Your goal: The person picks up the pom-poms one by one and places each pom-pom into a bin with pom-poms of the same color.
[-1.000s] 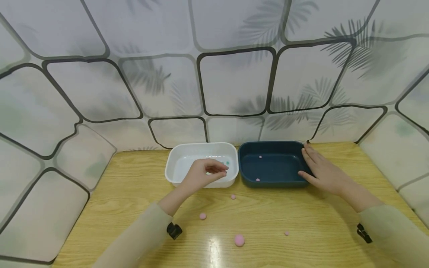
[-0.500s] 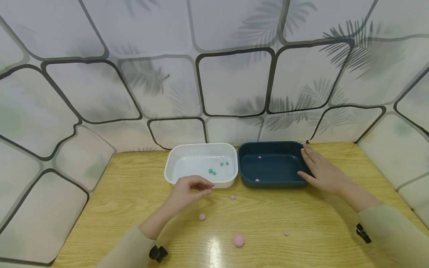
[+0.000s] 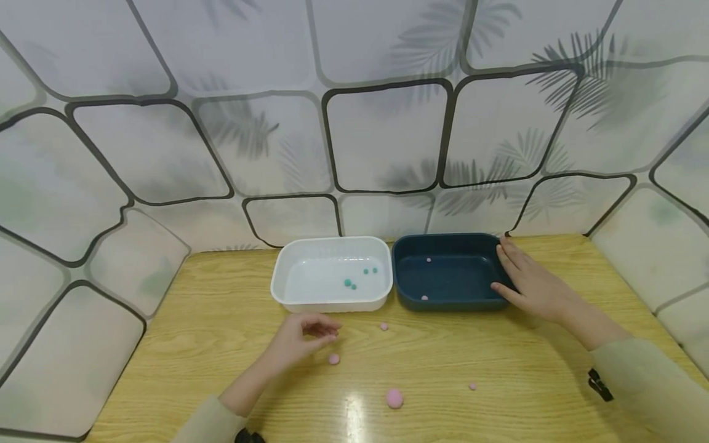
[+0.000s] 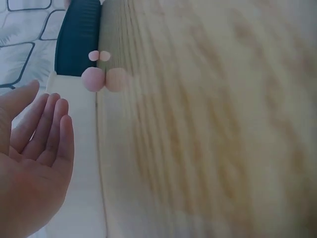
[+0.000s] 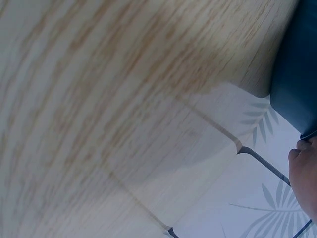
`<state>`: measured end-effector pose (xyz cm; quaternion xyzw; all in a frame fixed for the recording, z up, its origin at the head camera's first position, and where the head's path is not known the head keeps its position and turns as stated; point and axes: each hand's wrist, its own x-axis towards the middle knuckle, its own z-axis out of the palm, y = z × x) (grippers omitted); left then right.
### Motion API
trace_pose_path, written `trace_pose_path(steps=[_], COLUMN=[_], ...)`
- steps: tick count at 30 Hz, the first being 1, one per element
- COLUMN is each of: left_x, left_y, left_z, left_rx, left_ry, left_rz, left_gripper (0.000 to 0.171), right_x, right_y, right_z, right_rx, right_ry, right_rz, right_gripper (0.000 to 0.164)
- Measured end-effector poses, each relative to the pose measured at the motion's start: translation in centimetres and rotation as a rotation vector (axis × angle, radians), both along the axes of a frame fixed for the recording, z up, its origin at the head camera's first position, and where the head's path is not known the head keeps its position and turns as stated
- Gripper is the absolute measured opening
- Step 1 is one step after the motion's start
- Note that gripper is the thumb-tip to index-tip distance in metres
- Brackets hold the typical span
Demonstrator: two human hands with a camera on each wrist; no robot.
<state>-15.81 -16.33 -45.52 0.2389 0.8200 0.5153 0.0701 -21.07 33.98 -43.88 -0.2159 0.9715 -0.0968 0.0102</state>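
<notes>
My left hand [image 3: 301,339] hovers over the table just in front of the white tub [image 3: 310,303], its fingers loosely bent with nothing between them. Close by its fingertips lies a pink ball [image 3: 334,359]; the left wrist view shows the bare palm [image 4: 34,163] beside the tub's wall. My right hand [image 3: 532,286] rests on the right end of the dark blue tub [image 3: 454,304], fingers straight along its rim. Several small green balls [image 3: 348,283] sit in the white tub. In the blue tub are two small pink balls [image 3: 429,260].
On the wooden table [image 3: 266,412] lie a larger pink ball [image 3: 394,399], a tiny pink ball [image 3: 472,387] and a small pink ball [image 3: 384,327] in front of the tubs. The two tubs stand side by side against a patterned cloth backdrop [image 3: 388,135].
My left hand has drawn back from above the white tub toward the front left, uncovering the green balls inside. My right hand stays on the blue tub.
</notes>
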Motion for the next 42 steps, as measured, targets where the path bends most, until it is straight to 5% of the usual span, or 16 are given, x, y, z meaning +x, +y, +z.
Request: trace_pose_path(steps=[13,26,42], left_x=[0.1,-0.4,-0.6], left_y=[-1.2,-1.5,-1.1], left_z=[-1.5,-2.0,-2.1], left_rx=[-0.076,-0.216,-0.218], left_ry=[-0.085,0.073,0.121], left_rz=[-0.058,-0.193,-0.181], left_gripper=[0.035,0.025,0.005], right_x=[-0.1,0.0,0.0], right_y=[0.0,0.1,0.1], right_z=[-0.1,-0.1,-0.2], right_rx=[0.004,-0.009,-0.013], right_ry=[0.000,0.018,0.012], right_rz=[-0.001,0.001,0.005], right_gripper=[0.092,0.090,0.091])
